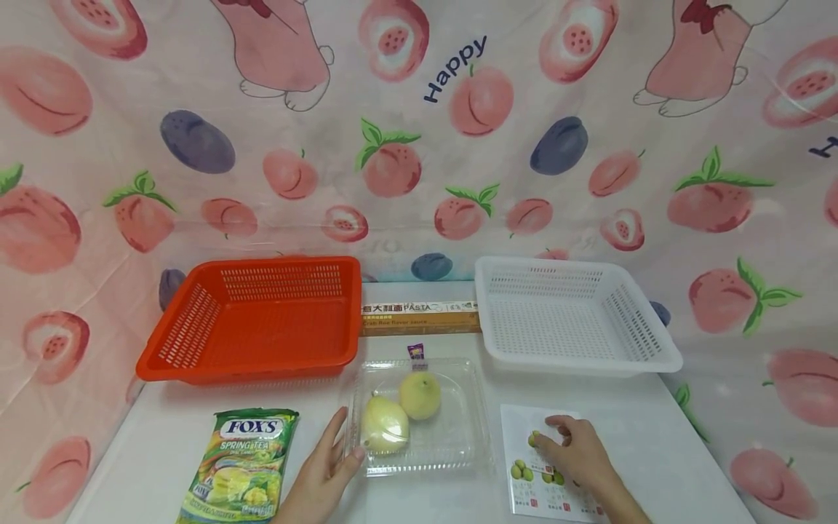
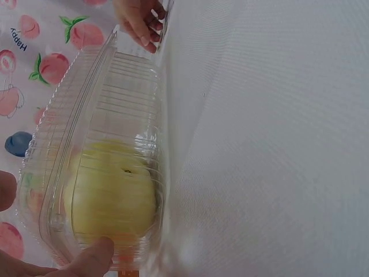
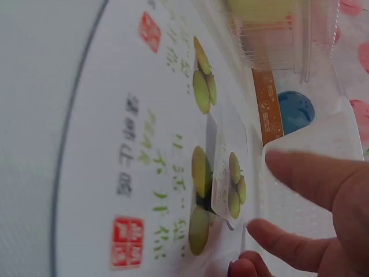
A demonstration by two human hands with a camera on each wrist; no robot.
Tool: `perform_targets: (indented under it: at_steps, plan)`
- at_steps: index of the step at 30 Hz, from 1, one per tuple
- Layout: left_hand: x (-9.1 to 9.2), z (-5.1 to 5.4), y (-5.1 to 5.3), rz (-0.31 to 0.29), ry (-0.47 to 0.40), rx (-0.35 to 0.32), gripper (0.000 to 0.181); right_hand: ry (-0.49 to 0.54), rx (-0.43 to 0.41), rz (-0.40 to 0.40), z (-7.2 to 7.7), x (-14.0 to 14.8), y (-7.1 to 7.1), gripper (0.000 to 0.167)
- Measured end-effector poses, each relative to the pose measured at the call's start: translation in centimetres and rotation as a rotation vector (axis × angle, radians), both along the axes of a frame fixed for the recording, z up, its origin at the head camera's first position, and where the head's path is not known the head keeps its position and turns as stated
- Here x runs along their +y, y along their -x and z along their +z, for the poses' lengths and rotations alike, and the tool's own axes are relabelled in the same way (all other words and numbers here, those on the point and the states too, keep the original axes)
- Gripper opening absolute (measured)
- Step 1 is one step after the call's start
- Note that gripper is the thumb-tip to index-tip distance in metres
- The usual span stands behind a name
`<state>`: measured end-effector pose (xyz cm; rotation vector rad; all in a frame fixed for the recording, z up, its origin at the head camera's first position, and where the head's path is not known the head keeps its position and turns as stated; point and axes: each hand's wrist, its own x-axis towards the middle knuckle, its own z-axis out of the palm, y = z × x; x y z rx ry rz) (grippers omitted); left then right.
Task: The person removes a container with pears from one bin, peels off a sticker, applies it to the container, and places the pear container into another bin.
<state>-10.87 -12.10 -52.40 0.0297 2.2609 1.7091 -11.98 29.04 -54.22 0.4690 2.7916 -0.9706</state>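
A clear plastic clamshell box [image 1: 452, 437] holding two pale yellow-green pears [image 1: 385, 426] sits mid-table. My left hand [image 1: 322, 473] is at the box's left side, thumb at the near-left corner and fingers extended along the edge. In the left wrist view, its thumb [image 2: 95, 259] lies against the clear wall. My right hand [image 1: 583, 455] is over a white sheet of pear stickers [image 1: 517, 495], fingers bent slightly. In the right wrist view, one pear sticker [image 3: 228, 190] stands raised off the sheet, near the spread thumb and forefinger; contact cannot be made out.
A red basket [image 1: 281, 367] stands at back left and a white basket [image 1: 583, 364] at back right. Between them lies a long pasta box [image 1: 419, 320]. A small purple packet [image 1: 415, 352] is behind the clamshell. A green FOX'S candy bag [image 1: 238, 466] lies at left.
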Motion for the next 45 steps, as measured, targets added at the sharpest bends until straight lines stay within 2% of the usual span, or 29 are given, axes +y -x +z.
perform_targets:
  at_steps: [2,4,9,12,19,29,34,39,45]
  plan:
    - [0.0,0.0,0.0,-0.003,-0.002,0.0,0.081,-0.037,0.022,0.035,-0.1,-0.2,-0.2,0.065]
    - [0.0,0.0,0.0,-0.007,-0.004,0.01,0.08,-0.078,0.037,0.053,-0.1,-0.5,-0.3,0.065]
    - [-0.1,-0.1,0.0,-0.005,0.003,-0.004,0.08,-0.153,0.07,0.069,-0.2,-1.2,-0.4,0.05]
    - [-0.1,-0.2,0.0,-0.004,0.001,-0.006,0.08,-0.154,0.07,0.071,-0.2,-1.3,-0.5,0.039]
    - [-0.1,-0.3,-0.1,0.001,-0.004,-0.011,0.08,-0.037,0.048,0.019,-0.3,-0.5,-0.6,0.012]
    - [-0.1,-0.3,0.0,-0.003,-0.01,-0.01,0.08,0.107,0.027,0.005,1.1,0.8,-0.2,0.018]
    - [-0.1,-0.1,0.1,-0.014,0.003,-0.046,0.082,0.135,0.038,0.061,1.8,1.2,-0.3,0.014]
    - [-0.1,0.0,0.1,-0.015,-0.001,-0.041,0.082,0.163,0.024,0.1,2.7,1.6,-0.4,0.014]
    - [-0.2,0.0,0.1,-0.012,0.0,-0.052,0.083,0.128,-0.002,0.157,3.2,1.6,-0.4,0.015]
